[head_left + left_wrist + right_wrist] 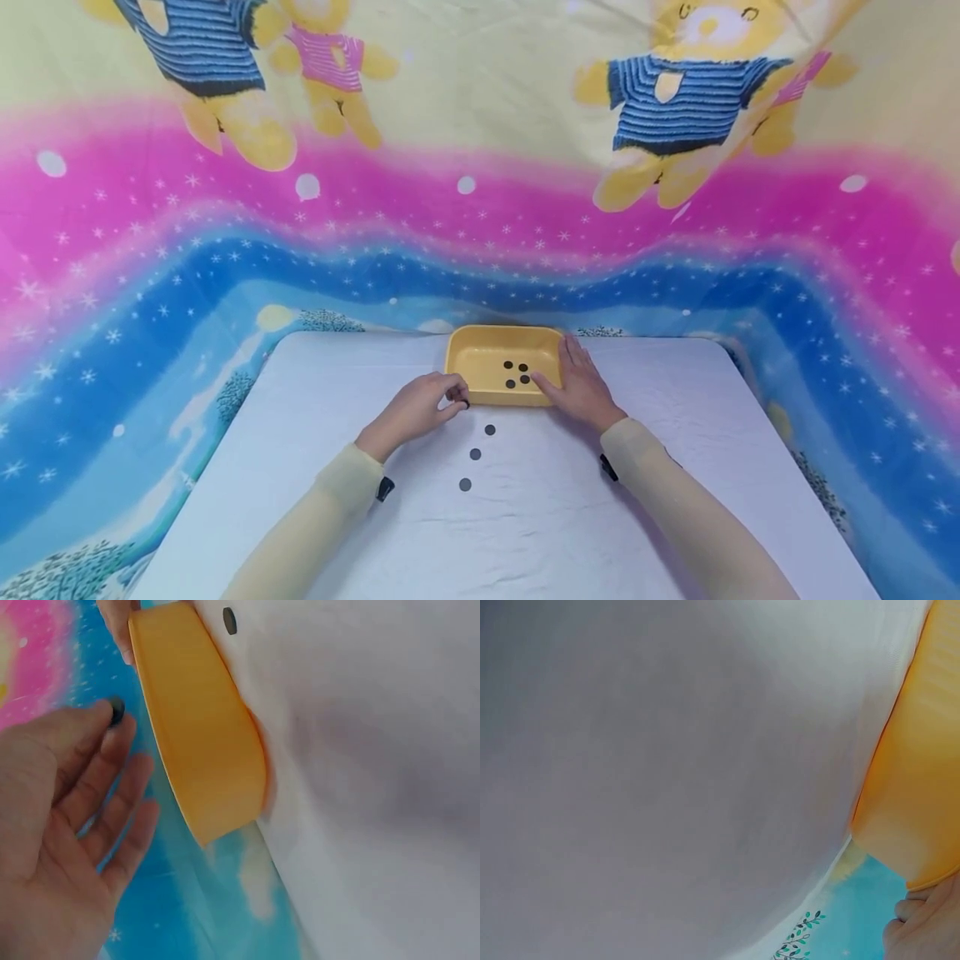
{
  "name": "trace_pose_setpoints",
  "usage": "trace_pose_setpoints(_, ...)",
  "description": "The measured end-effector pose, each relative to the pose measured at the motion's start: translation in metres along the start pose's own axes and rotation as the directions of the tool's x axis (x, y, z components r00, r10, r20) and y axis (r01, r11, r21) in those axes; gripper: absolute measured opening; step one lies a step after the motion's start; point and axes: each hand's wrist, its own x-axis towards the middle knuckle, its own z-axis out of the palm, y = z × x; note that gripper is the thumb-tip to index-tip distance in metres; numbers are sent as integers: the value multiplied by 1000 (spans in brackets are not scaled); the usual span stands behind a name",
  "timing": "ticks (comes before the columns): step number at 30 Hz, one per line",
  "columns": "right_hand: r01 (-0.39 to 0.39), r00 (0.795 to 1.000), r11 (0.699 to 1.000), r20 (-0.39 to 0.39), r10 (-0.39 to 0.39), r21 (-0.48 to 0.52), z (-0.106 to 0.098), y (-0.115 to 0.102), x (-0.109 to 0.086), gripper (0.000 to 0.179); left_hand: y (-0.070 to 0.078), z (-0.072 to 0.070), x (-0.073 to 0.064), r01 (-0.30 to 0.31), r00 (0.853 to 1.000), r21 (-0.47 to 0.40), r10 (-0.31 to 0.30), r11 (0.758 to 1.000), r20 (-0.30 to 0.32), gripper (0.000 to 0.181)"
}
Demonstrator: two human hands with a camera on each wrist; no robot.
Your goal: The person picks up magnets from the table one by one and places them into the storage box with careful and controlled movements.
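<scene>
A yellow plastic tray [480, 398] stands at the far edge of the table, with several small dark round discs [522, 367] lying inside it. Between thumb and forefinger my left hand [427, 404] pinches one more black disc [116, 711], close to the tray's near left corner. The other left fingers are loosely spread in the left wrist view. My right hand [585, 385] rests on the tray's right end, its thumb over the near rim and its fingers along the outer side. Three dark discs [476, 454] lie in a slanting row on the cloth before the tray.
White cloth [570, 525] with slight wrinkles covers the table. A printed curtain [465, 225] with bears and snowflakes hangs right behind the tray and down both sides. Dark bands [385, 488] show at the wrists.
</scene>
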Motion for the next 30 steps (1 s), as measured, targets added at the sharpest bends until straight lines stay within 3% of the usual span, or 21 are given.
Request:
trace_pose_setpoints(4, 13, 1000, 1000, -9, -13, -2, -1, -2, 0, 107, 0, 2, 15, 24, 997, 13, -23, 1000, -78, 8)
trace_pose_setpoints(8, 20, 1000, 1000, -13, -20, -8, -1, -3, 0, 108, -2, 4, 28, 42, 993, 17, -40, 999, -112, 8)
trace_pose_setpoints(19, 19, 1000, 1000, -20, -19, -21, -3, -2, 0, 108, -5, 14, 64, 65, 994, 14, -64, 998, -91, 5)
trace_pose_setpoints(30, 3, 1000, 1000, -19, -3, -19, -2, -3, 1, 108, -8, 25, 89, 63, 997, 31, -61, 998, -45, 5)
